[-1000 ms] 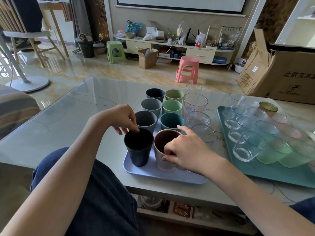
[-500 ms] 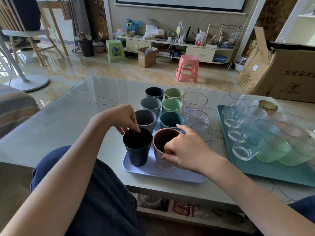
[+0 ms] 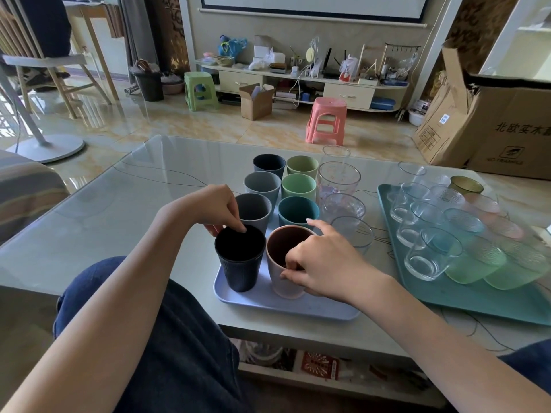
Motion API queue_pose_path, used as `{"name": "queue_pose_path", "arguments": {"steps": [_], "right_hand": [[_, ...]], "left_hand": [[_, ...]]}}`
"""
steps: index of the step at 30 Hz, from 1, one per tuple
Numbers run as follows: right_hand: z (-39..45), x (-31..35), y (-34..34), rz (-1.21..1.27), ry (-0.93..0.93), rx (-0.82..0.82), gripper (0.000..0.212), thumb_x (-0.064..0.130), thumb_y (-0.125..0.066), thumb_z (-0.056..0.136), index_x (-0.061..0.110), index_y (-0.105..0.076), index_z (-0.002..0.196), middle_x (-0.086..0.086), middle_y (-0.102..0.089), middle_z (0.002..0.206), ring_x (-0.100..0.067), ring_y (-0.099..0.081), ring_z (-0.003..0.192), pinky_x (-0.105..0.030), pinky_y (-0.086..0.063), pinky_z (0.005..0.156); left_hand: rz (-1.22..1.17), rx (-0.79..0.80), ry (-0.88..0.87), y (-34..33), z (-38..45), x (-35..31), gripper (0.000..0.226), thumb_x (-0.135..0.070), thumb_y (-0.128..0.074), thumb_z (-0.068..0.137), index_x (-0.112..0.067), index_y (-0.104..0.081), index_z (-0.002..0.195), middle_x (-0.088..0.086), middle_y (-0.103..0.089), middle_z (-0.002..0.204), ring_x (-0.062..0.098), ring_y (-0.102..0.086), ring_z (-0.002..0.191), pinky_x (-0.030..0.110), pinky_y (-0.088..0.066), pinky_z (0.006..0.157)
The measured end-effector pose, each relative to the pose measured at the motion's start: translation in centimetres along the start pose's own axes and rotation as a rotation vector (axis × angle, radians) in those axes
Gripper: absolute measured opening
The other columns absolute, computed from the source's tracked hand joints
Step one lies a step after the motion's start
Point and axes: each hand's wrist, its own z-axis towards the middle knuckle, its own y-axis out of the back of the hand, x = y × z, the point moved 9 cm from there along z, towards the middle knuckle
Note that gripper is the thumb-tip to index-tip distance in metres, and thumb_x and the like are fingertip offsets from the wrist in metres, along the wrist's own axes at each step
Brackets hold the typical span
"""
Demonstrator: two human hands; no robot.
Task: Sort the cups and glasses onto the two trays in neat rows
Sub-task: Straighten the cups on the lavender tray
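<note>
— Table (image 3: 104, 222) first, glass-topped, filling the middle of the frame. What sits on it?

— Two trays. The teal tray (image 3: 465, 296) at the right edge carries rows of clear and tinted glasses (image 3: 429, 251) (some look tipped, though the wide lens may do that). The lilac tray (image 3: 277, 305) at centre holds two columns of coloured cups, with clear tumblers (image 3: 338, 181) lined up just to their right.

— And the hands?

— The left hand (image 3: 213, 208) pinches the far rim of the black cup (image 3: 240, 257), lower centre, fingertips dipping inside. The right hand (image 3: 325, 263) grips the pink cup (image 3: 284, 263) beside it, thumb over the near rim, index finger stretched along the far edge. Both cups stand upright at the tray's near end.
</note>
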Motion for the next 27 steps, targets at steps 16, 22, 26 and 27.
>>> {"name": "queue_pose_path", "arguments": {"steps": [16,22,26,27], "right_hand": [[-0.1,0.0,0.1,0.018,0.012,-0.014,0.044,0.048,-0.036,0.096,0.018,-0.068,0.093,-0.002,-0.070,0.092,-0.020,-0.058,0.104,-0.035,-0.005,0.116],[-0.2,0.0,0.2,0.025,0.018,-0.016,0.043,0.047,-0.036,0.096,0.018,-0.068,0.093,-0.002,-0.070,0.093,-0.019,-0.058,0.104,-0.034,-0.004,0.116],[-0.1,0.0,0.3,0.026,0.018,-0.016,0.042,0.047,-0.037,0.096,0.018,-0.068,0.092,-0.002,-0.070,0.091,-0.019,-0.058,0.103,-0.035,-0.005,0.116],[-0.1,0.0,0.3,0.023,0.018,-0.013,0.043,0.047,-0.036,0.096,0.018,-0.068,0.092,-0.002,-0.070,0.091,-0.019,-0.058,0.103,-0.035,-0.005,0.116]], "left_hand": [[-0.257,-0.175,0.132,1.1,0.8,1.0,0.013,-0.014,-0.062,0.088,-0.002,-0.065,0.092,0.006,-0.069,0.067,0.015,-0.068,0.054,0.031,-0.060,0.065],[-0.265,-0.179,0.134,1.1,1.2,1.0,0.013,-0.016,-0.062,0.088,-0.004,-0.066,0.089,0.006,-0.069,0.067,0.013,-0.068,0.051,0.027,-0.059,0.060],[-0.241,-0.152,0.148,0.7,1.1,1.1,0.015,-0.021,-0.058,0.091,-0.007,-0.064,0.086,0.005,-0.069,0.069,0.017,-0.070,0.064,0.028,-0.059,0.063],[-0.234,-0.149,0.152,0.6,1.1,1.2,0.018,-0.023,-0.056,0.092,-0.008,-0.064,0.086,0.005,-0.069,0.072,0.018,-0.071,0.067,0.028,-0.059,0.062]]}}
